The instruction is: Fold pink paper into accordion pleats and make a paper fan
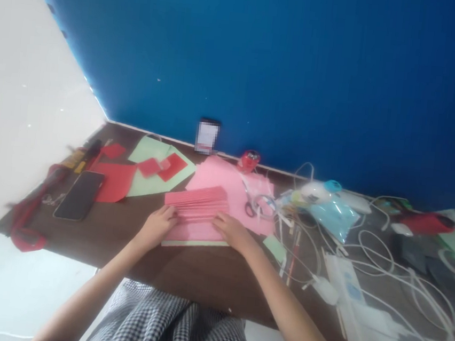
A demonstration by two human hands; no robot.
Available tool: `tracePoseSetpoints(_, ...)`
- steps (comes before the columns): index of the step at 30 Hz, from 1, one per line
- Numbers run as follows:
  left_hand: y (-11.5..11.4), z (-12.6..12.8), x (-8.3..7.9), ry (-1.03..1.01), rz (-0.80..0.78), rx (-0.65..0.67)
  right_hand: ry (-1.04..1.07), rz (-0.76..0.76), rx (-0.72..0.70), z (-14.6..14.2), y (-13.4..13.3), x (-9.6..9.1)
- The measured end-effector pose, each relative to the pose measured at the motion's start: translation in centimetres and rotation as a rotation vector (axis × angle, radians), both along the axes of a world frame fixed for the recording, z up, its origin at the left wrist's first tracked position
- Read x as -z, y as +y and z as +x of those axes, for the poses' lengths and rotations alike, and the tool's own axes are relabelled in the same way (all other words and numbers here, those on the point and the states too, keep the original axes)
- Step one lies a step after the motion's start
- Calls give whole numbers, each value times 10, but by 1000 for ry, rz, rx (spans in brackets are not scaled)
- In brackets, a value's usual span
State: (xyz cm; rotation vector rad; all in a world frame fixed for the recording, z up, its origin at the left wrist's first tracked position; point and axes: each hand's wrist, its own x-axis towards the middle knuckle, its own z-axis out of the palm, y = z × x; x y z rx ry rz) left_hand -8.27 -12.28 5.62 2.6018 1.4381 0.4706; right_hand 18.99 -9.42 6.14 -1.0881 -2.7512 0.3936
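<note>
A pink sheet of paper [197, 210] with accordion pleats lies on the dark wooden table [185, 273] in front of me. My left hand [158, 223] rests on its left edge, fingers curled onto the folds. My right hand [230, 228] presses on its right edge, fingers bent over the paper. A pale green sheet shows under the pink one's near edge. More flat pink paper [226, 178] lies just behind it.
Scissors [254, 202] lie right of the pleats. A black phone [79, 195], red paper [116, 181] and a green sheet with red squares [158, 172] sit at left. A red tape dispenser [249, 160] stands by the blue wall. White cables and chargers [378, 281] clutter the right.
</note>
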Motion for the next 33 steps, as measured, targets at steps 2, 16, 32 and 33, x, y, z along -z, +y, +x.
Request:
tracePoseSetpoints(2, 2, -6, -2, 42, 25, 73, -5, 43, 38, 0, -5, 5)
tracePoseSetpoints(16, 4, -28, -1, -174, -167, 188, 60, -43, -16, -1, -12, 3)
tracePoseSetpoints(32, 10, -31, 15, -85, -56, 215, 213, -47, 95, -1, -12, 8)
tracePoseSetpoints(33, 11, -31, 14, -88, -58, 212, 210, -53, 107, -1, -11, 8)
